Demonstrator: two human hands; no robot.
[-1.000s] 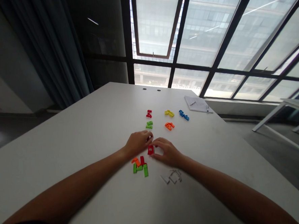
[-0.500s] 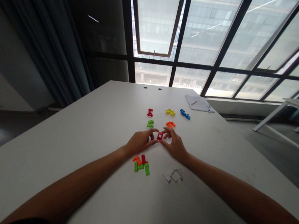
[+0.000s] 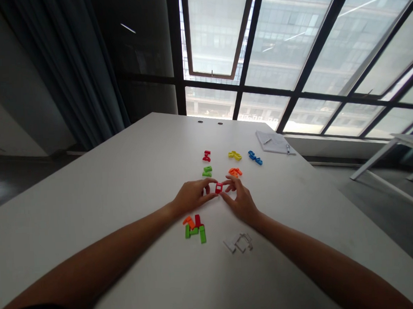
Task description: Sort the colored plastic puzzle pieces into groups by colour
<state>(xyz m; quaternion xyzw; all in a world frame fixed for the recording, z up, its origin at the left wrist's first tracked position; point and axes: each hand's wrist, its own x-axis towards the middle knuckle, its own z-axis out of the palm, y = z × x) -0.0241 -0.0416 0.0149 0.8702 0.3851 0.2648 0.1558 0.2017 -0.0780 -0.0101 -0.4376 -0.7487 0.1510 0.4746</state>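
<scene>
Red framed piece (image 3: 218,191): pinched between both hands near the middle of the white worktop (image 3: 140,168); pale square at its centre — too small to tell whether an opening or a label; also impossible to tell whether raised or touching the surface.
Left hand (image 3: 195,194): thumb and forefinger parted only by the piece's height, tips at its left side; other fingers curled behind.
Right hand (image 3: 240,200): thumb and forefinger likewise narrowly parted, tips at its right side; remaining fingers loosely bent.
Green pair (image 3: 207,171): just beyond the left hand.
Far red pair (image 3: 206,156): behind the green.
Orange group (image 3: 234,172): just beyond the right hand.
Yellow group (image 3: 234,155): farther back, behind the orange.
Blue group (image 3: 254,157): beside the yellow, to its right, lying aslant.
Near cluster: orange piece (image 3: 188,222), red bar (image 3: 197,220) and green bars (image 3: 202,235), heaped close together on the near side of the left hand.
White pieces (image 3: 229,247): angular and thin, gathered on the near side of the right hand.
Paper pad (image 3: 272,143): at the far right edge, with a pen (image 3: 267,141) and a marker (image 3: 288,149) on top — any writing too small to read.
</scene>
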